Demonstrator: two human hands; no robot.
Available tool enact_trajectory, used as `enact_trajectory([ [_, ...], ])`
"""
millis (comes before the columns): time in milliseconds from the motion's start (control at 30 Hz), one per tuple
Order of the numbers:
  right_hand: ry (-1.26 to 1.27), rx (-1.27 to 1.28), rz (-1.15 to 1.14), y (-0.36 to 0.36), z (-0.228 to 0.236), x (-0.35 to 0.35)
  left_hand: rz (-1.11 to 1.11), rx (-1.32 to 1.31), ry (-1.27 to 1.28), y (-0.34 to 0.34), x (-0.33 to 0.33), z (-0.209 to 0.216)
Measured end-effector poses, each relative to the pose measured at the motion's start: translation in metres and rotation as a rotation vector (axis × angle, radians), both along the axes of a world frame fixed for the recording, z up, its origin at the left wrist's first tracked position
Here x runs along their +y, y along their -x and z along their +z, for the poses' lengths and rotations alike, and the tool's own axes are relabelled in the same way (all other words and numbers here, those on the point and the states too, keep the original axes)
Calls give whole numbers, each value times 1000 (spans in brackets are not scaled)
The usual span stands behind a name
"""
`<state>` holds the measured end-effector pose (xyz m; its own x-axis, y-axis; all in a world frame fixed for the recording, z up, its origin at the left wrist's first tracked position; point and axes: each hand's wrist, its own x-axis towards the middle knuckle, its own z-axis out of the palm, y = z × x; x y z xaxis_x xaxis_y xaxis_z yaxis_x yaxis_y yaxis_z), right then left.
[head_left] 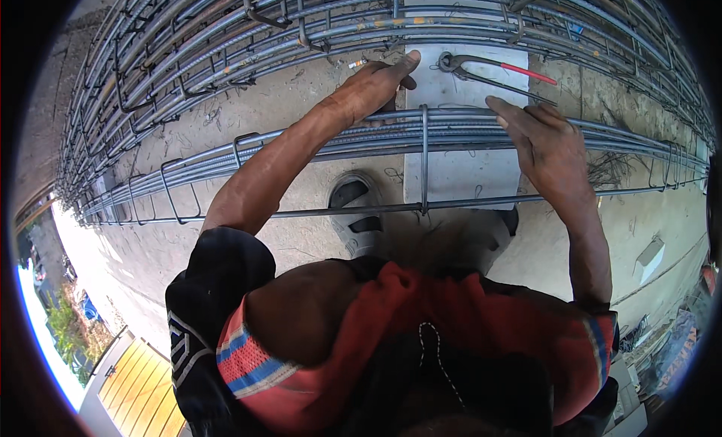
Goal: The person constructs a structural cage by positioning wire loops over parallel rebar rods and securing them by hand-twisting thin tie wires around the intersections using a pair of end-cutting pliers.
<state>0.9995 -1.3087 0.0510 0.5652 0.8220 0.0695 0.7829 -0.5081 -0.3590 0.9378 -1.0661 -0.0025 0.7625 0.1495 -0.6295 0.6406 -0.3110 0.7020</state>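
A long bundle of steel reinforcing bars point(361, 140) runs across in front of me, with square wire stirrups point(425, 159) around it. My left hand point(372, 91) is at the far side of the bundle, fingers curled down around the top bar and the thumb side pointing right. Beside its knuckles shows a small white-and-orange stub point(357, 63); whether it is held, I cannot tell. My right hand point(549, 144) closes over the top bars to the right of the upright stirrup. Just beyond it lie pincers point(519, 71), one handle red, jaws apart.
Stacked rebar cages point(338, 31) fill the far side. A pale board point(462, 177) lies on the concrete floor under the bundle. A long bar point(331, 210) crosses near my sandalled feet point(357, 207). Loose tie wires point(613, 166) lie at the right, a white block point(648, 258) nearer.
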Motion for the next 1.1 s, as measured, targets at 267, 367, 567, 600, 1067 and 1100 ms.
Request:
enact_trajectory([
  [267, 202, -34, 415, -38, 1, 88, -170, 40, 95, -7, 15, -1],
  [367, 236, 97, 493, -44, -8, 108, -325, -97, 13, -4, 18, -9],
  [567, 355, 72, 391, -58, 26, 94, -223, 120, 66, -8, 13, 9],
  [600, 368, 108, 344, -63, 27, 90, -248, 137, 49, -10, 13, 10],
  [1067, 363, 200, 541, -53, -4, 118, -392, 10, 208, -5, 20, -12],
  [1100, 348, 186, 469, -51, -6, 114, -348, 31, 250, -6, 18, -7],
])
